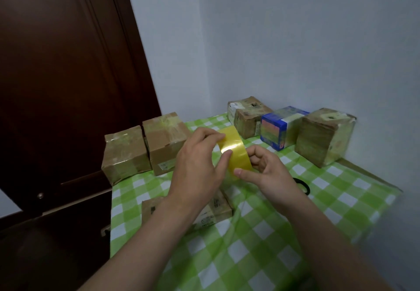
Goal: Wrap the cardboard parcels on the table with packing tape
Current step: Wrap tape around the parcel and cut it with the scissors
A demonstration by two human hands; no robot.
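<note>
Tape roll [236, 152], yellow, is held in the air over the middle of the table [261, 256] (green check cloth), clear of every parcel. Left hand [197, 161] grasps it: fingers curled over the far rim, thumb pressed on the outer face. Right hand [270, 172] grasps the near right side: thumb along the lower rim, fingers curled in behind. Flat parcel [218, 206] lies on the cloth under the left forearm, partly hidden. Two taped parcels sit side by side at the left edge: small one [125, 154], taller one [166, 140]. A row runs along the far right edge by the wall: brown parcel [247, 115], blue box [279, 127], large parcel [322, 136]. Black item [303, 186] sits behind the right wrist; can't identify it.
</note>
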